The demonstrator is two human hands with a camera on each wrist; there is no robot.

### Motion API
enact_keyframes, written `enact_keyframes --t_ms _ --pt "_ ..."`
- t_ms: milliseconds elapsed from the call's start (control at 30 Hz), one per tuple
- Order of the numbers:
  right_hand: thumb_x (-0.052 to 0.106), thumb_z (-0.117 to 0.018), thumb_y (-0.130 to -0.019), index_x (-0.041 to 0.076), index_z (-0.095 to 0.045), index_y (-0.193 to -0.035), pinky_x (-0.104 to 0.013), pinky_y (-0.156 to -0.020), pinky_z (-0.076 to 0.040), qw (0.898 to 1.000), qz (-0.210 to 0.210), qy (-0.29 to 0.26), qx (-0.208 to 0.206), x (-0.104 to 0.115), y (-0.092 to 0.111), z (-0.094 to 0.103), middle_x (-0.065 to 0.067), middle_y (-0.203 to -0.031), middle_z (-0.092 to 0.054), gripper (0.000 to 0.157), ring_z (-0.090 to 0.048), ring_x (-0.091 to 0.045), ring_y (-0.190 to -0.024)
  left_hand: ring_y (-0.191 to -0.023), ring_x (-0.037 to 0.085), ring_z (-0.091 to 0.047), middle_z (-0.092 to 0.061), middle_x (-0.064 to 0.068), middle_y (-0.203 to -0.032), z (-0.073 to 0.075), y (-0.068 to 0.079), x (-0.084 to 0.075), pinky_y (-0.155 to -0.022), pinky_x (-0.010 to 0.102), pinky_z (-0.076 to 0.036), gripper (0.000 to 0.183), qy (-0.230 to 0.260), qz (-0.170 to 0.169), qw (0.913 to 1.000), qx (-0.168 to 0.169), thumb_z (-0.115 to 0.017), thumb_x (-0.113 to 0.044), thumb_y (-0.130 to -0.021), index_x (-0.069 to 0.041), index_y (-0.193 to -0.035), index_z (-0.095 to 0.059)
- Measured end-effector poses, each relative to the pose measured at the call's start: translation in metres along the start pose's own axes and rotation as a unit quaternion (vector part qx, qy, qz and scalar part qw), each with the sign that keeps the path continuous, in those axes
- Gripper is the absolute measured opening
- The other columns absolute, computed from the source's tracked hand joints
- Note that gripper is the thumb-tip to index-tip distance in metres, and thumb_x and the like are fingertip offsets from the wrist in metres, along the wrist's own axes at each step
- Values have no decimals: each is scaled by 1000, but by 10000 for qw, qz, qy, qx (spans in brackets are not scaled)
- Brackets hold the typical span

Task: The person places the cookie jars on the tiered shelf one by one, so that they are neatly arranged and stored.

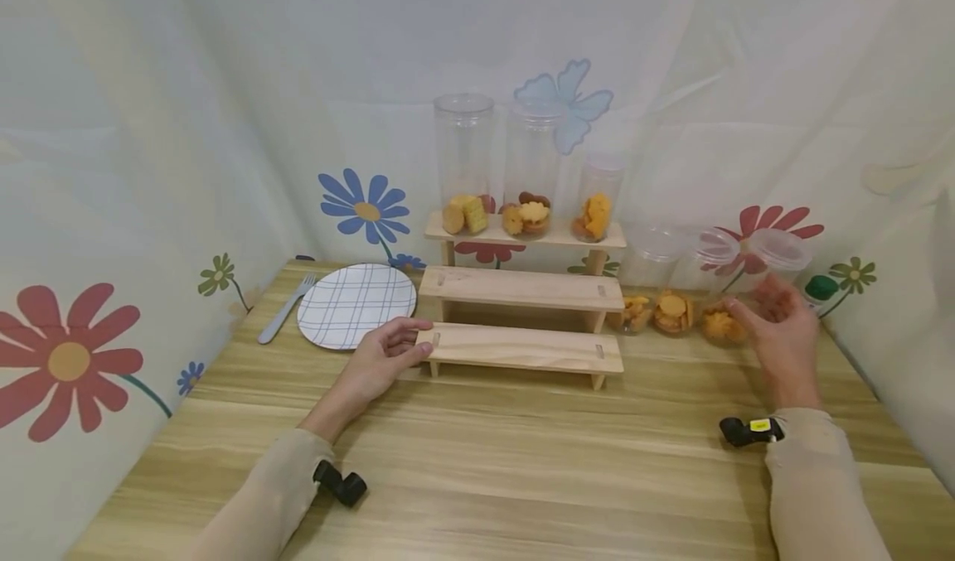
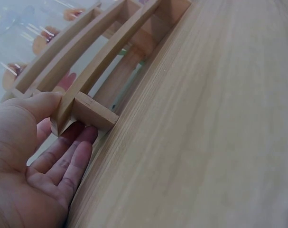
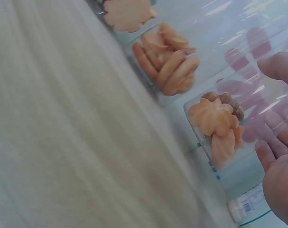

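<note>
My left hand (image 1: 384, 358) pinches the left end of the lowest step of a three-tier wooden stand (image 1: 522, 347); the left wrist view shows the thumb above the board and the fingers below. At the right, my right hand (image 1: 783, 337) is around a clear lidded jar (image 3: 215, 128) of biscuits, thumb on one side and curled fingers on the other. How firmly it grips is hard to see through the clear plastic. Beside it stand two more clear jars, one with round biscuits (image 1: 674, 312) and one with smaller pieces (image 1: 634, 314).
Three clear jars of biscuits, including a tall one (image 1: 464, 163), stand on the top step. To the left lie a checked plate (image 1: 358, 304) and a fork (image 1: 287, 308). A green-capped bottle (image 1: 821, 287) is behind my right hand. Flowered curtain surrounds the wooden table (image 1: 522, 470).
</note>
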State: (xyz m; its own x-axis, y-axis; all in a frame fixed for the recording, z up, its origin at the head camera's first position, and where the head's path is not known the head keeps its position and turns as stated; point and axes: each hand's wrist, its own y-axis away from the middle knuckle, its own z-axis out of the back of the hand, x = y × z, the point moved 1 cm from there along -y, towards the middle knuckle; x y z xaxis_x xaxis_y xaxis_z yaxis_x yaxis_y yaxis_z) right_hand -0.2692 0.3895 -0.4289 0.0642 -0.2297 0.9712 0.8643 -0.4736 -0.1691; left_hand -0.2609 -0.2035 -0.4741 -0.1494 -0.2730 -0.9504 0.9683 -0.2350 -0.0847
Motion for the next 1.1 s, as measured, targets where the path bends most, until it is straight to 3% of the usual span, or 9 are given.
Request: enact_keyframes --t_ms 133,267,600,933,1033,1100 --pt "19 -88 -99 18 -53 -162 -4 -96 -45 9996 -97 -180 -187 13 3 6 15 -134 -61 73 -54 -8 -130 -118 25 -74 -75 16 -136 0 0 0 -96 25 -58 44 17 7 10000 9 -79 -27 -107 -13 -147 -68" --pt "13 -92 -94 19 -60 -153 -5 -93 -48 9951 -117 -903 -377 33 6 15 10 -132 -64 67 -55 -9 -125 -117 24 -74 -75 16 -135 0 0 -1 -96 25 -58 44 3 24 10000 12 -79 -28 -107 -13 -147 -68" --pt "1 -96 -85 9 -70 -139 -10 -91 -51 9817 708 -1651 -635 88 18 22 1 -122 -70 59 -64 -13 -116 -114 23 -75 -76 16 -132 0 -2 1 -94 25 -59 43 7 -16 10000 -6 -79 -27 -108 -13 -147 -68" --pt "-8 -93 -85 6 -71 -140 -10 -88 -56 9771 1168 -1772 -175 131 44 15 -1 -122 -75 61 -70 -13 -109 -115 24 -75 -75 18 -134 0 0 -1 -95 25 -59 44 81 3 10000 14 -79 -26 -108 -12 -147 -68" --pt "-7 -93 -86 6 -70 -143 -10 -90 -56 9781 1281 -1638 63 140 51 11 -1 -126 -75 62 -70 -13 -113 -114 23 -75 -76 18 -134 0 0 -2 -94 24 -58 43 77 5 10000 6 -79 -27 -108 -12 -147 -68" --pt "-3 -93 -87 9 -70 -143 -9 -90 -54 9821 1390 -1257 207 145 55 9 2 -126 -74 62 -69 -11 -114 -114 23 -75 -76 17 -134 0 0 -3 -95 24 -58 44 69 11 10000 10 -78 -27 -108 -12 -147 -68"
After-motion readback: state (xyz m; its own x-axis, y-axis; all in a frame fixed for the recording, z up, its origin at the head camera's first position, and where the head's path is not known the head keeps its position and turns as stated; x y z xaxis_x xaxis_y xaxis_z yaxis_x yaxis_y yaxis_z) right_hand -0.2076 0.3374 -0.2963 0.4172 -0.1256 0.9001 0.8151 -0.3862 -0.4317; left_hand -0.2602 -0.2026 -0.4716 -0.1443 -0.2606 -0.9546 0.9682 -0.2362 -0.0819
